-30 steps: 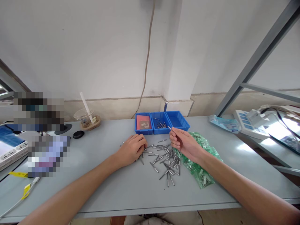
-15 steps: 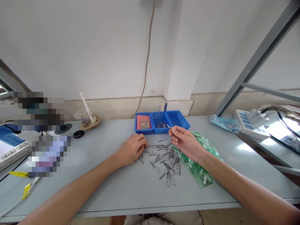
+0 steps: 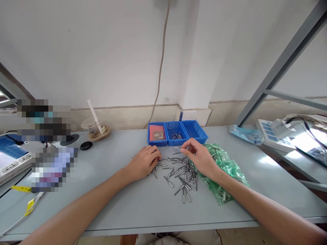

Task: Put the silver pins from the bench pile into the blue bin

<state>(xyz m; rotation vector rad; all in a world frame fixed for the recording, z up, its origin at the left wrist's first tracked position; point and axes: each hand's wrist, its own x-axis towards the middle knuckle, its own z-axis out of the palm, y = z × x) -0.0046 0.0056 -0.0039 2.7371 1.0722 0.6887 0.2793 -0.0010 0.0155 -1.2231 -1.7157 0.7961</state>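
Note:
Several small metal pins [image 3: 178, 175] lie scattered on the grey table [image 3: 143, 207]. My left hand [image 3: 144, 162] rests on the table at the left edge of the pile, fingers curled loosely over a few pins. My right hand [image 3: 200, 158] hovers over the far side of the pile, thumb and forefinger pinched on one metal pin [image 3: 177, 148]. A clear bag of green parts [image 3: 224, 170] lies under and to the right of that wrist. Three joined blue bins [image 3: 177, 132] stand just beyond the hands; the middle one holds pins.
A plastic cup with a stick [image 3: 95, 126] and a black round lid [image 3: 86, 145] sit at the back left. Power strips [image 3: 11, 163] lie at the far left. A white device with cables [image 3: 278, 134] and a metal frame post [image 3: 278, 64] stand on the right.
My right hand has moved down and left from beside the blue bins to the far edge of the pin pile, now pinching a pin there. My left hand has not moved.

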